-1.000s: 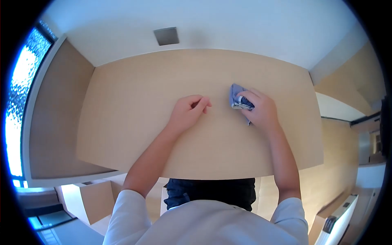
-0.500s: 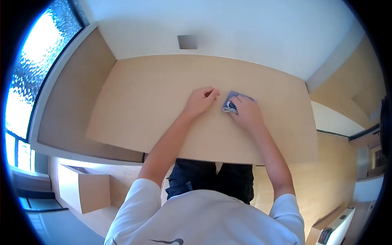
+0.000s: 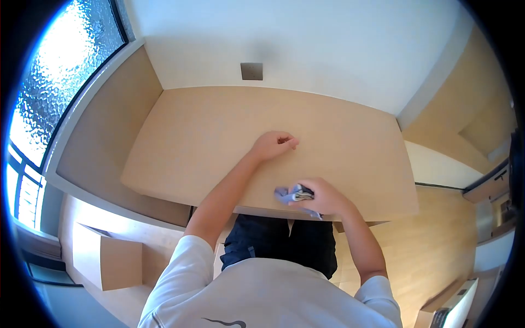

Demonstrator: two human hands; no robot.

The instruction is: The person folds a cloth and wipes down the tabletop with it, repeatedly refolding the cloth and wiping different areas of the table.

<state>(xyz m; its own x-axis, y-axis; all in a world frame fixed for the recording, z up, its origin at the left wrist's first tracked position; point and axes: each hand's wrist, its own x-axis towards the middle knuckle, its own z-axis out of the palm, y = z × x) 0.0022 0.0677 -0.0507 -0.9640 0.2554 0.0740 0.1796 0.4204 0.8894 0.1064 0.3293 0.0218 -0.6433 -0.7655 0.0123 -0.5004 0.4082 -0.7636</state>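
In the head view, my right hand (image 3: 325, 195) grips a crumpled, folded cloth (image 3: 284, 194), blue-grey with a dark and white part. Hand and cloth are at the front edge of the wooden desk (image 3: 208, 126), and a corner of the cloth hangs down by that edge. My left hand (image 3: 275, 145) is over the middle of the desk, its fingers curled in a loose fist. Nothing shows in it, and it is apart from the cloth.
A white wall with a square grey plate (image 3: 251, 71) rises behind the desk. To the left are a wooden side panel (image 3: 106, 126) and a bright textured window (image 3: 65, 60). A box-like cabinet (image 3: 117, 262) stands low at the left, and wooden floor (image 3: 437, 229) shows at the right.
My right hand has drawn the cloth from mid-desk toward me to the front edge, and the cloth has bunched up. My left hand keeps its curled shape. The view has shifted slightly.
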